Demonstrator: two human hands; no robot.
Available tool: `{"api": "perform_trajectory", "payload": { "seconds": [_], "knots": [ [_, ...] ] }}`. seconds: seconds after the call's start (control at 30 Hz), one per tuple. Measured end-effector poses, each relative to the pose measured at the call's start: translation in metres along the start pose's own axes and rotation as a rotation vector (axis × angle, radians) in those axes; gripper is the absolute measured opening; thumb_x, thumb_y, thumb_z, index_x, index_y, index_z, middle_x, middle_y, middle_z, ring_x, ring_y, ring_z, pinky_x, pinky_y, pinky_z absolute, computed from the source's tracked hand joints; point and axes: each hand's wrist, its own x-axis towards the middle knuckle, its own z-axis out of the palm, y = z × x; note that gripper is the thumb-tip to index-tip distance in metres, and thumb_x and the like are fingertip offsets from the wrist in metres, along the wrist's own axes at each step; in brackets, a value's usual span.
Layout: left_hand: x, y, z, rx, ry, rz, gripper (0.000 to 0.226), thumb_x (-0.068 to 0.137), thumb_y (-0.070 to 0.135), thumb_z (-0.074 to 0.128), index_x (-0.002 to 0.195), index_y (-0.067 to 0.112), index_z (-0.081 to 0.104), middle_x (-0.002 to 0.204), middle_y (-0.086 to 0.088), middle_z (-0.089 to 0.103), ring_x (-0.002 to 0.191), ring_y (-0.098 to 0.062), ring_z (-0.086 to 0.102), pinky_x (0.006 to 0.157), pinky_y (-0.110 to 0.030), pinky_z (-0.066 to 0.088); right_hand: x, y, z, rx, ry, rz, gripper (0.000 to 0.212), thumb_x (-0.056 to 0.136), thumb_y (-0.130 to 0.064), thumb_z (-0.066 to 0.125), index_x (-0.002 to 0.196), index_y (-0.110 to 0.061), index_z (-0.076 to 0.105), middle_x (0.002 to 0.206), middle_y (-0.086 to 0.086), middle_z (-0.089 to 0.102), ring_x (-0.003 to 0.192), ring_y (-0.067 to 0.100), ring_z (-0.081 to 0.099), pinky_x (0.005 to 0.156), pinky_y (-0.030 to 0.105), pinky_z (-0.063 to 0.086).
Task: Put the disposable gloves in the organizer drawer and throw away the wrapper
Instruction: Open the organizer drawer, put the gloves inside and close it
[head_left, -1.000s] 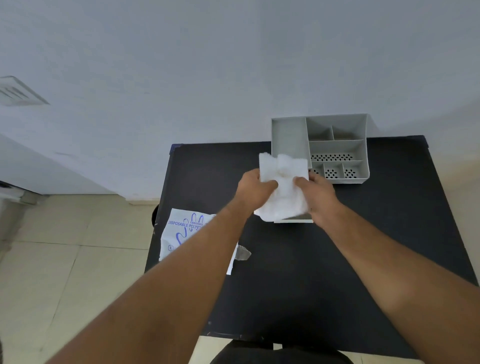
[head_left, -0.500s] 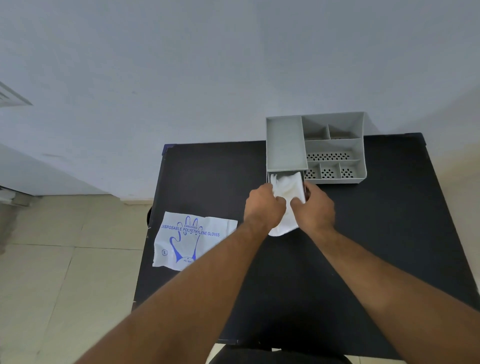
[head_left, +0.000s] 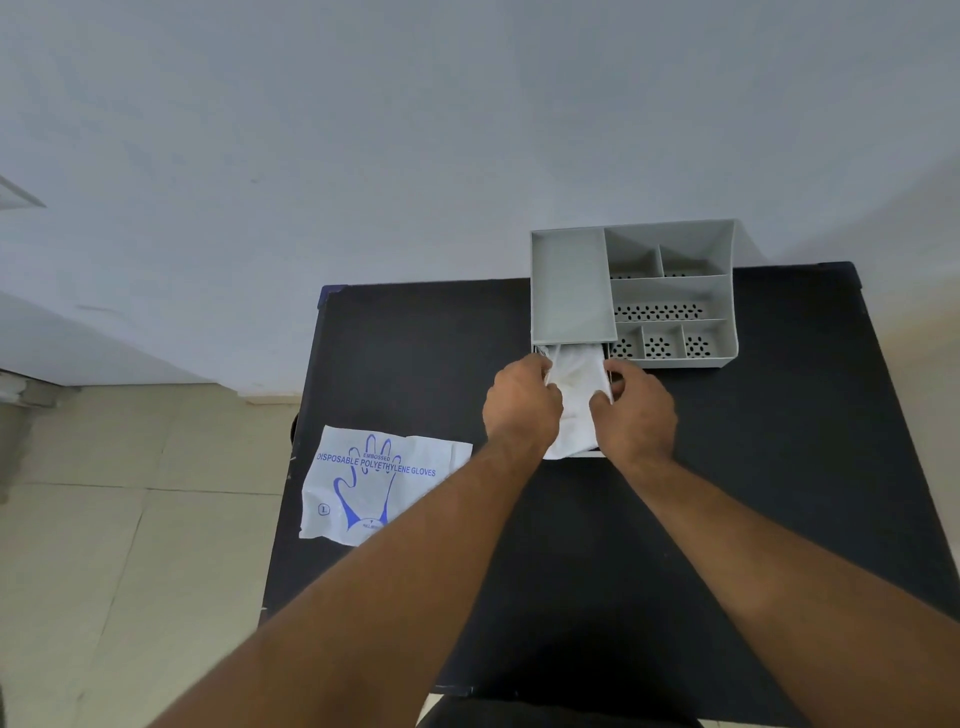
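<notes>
A grey organizer with several compartments stands at the back of a black table. Its drawer is pulled out toward me at the left front. A white stack of disposable gloves lies in the drawer. My left hand pinches the stack's left edge and my right hand pinches its right edge. The near end of the stack hangs over the drawer's front. The white wrapper with blue glove print lies flat at the table's left edge, partly overhanging it.
A white wall rises right behind the table. Beige tiled floor lies to the left. A dark chair seat shows at the bottom edge under my arms.
Both hands have brought the glove stack down from above the organizer into the pulled-out drawer. The view has shifted, so the wrapper shows more fully.
</notes>
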Motion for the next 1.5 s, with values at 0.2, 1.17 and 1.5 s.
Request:
{"api": "perform_trajectory", "payload": {
  "seconds": [0.2,1.17,1.5],
  "knots": [
    [0.005,0.001,0.003,-0.074,0.059,-0.048,0.026,0.095,0.011,0.064,0.121,0.014,0.065,0.108,-0.003,0.07,0.092,-0.021,0.069,0.084,-0.036,0.06,0.003,0.008,0.001,0.06,0.033,0.017,0.034,0.086,-0.013,0.073,0.118,-0.018,0.064,0.088,0.001,0.065,0.08,0.02,0.065,0.076,0.039,0.059],
    [0.016,-0.032,0.007,-0.249,-0.023,0.075,0.048,0.091,0.021,0.063,0.135,0.031,0.048,0.079,0.003,0.073,0.073,-0.016,0.07,0.073,-0.037,0.061,0.034,-0.021,0.013,-0.605,-0.141,-0.721,0.025,0.099,-0.029,0.049,0.109,-0.023,0.071,0.102,0.002,0.075,0.092,0.026,0.065,0.081,0.039,0.049],
    [0.016,-0.033,0.009,0.062,-0.019,0.24,0.051,0.096,0.017,0.05,0.145,0.028,0.041,0.087,-0.01,0.066,0.074,-0.023,0.058,0.059,-0.035,0.047,0.035,-0.022,0.014,-0.793,-0.227,-0.704,0.038,0.096,-0.03,0.052,0.132,-0.022,0.06,0.119,0.009,0.066,0.109,0.031,0.059,0.087,0.045,0.047]
  ]
}}
